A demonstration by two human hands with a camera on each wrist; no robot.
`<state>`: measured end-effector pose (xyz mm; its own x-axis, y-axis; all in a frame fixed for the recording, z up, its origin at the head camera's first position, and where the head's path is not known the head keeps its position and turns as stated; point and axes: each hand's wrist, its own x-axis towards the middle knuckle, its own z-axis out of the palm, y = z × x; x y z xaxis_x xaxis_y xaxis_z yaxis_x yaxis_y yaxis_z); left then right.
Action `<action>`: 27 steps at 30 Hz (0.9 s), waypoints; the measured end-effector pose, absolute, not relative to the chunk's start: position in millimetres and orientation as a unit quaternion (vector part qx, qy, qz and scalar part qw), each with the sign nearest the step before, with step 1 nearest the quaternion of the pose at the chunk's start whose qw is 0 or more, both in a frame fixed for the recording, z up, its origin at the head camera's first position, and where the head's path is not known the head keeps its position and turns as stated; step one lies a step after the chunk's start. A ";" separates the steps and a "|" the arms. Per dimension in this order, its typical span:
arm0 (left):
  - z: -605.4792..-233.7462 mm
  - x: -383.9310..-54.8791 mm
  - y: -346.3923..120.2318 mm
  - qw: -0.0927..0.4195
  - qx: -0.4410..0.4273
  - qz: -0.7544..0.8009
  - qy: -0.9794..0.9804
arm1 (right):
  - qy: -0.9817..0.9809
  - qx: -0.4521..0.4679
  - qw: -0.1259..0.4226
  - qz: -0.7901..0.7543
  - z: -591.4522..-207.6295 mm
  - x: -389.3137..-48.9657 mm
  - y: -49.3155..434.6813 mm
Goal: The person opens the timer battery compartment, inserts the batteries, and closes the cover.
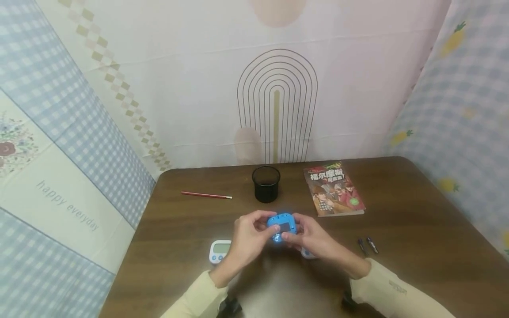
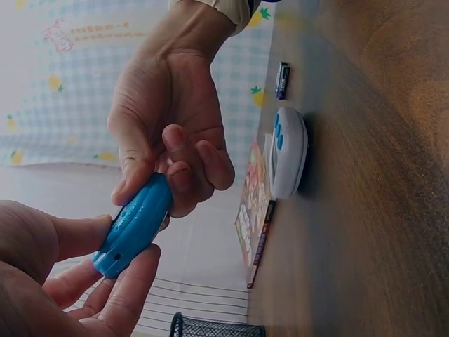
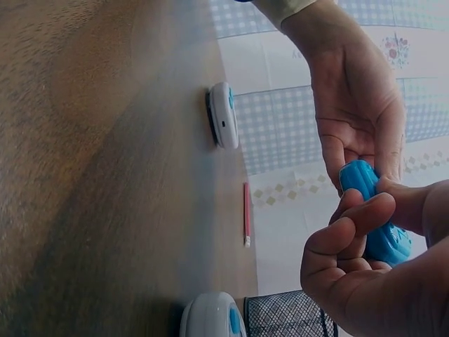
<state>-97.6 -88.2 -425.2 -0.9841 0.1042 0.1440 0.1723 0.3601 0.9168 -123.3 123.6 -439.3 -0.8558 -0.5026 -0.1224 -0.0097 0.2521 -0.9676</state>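
Both hands hold a blue digital timer [image 1: 284, 217] above the table, its dark screen facing up toward the head. My left hand [image 1: 248, 236] pinches one side, thumb on the face and fingertips behind, as the left wrist view shows on the blue casing [image 2: 133, 228]. On the opposite side my right hand [image 1: 314, 236] grips it between thumb and curled fingers. A white timer [image 1: 219, 250] with blue buttons lies beside the left wrist. Another white timer [image 1: 308, 254] is mostly hidden under the right hand; the left wrist view shows more of this white timer [image 2: 287, 152].
A black mesh pen holder [image 1: 266, 187] stands beyond the hands. To its left lies a red pencil [image 1: 207, 194], to its right a comic-style book [image 1: 334, 190]. Two small batteries [image 1: 371, 245] lie right of the right hand. Patterned cloths [image 1: 199, 88] hang around the brown table [image 1: 167, 225].
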 end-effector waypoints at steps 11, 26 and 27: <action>-426.2 -100.0 -89.3 0.061 -0.077 -0.549 -0.830 | 0.746 -0.164 0.215 -0.609 -441.0 -121.9 123.0; -425.5 -101.4 -94.8 0.086 -0.083 -0.541 -0.832 | 0.769 -0.140 0.172 -0.599 -435.6 -119.1 124.1; -425.3 -101.5 -95.3 0.087 -0.084 -0.539 -0.834 | 0.770 -0.142 0.170 -0.598 -435.5 -119.4 125.1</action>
<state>-101.5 -95.3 -425.3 -0.9708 0.0454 0.2355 0.2334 0.4051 0.8840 -119.4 125.1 -435.5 -0.9018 -0.4225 -0.0912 -0.0159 0.2433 -0.9698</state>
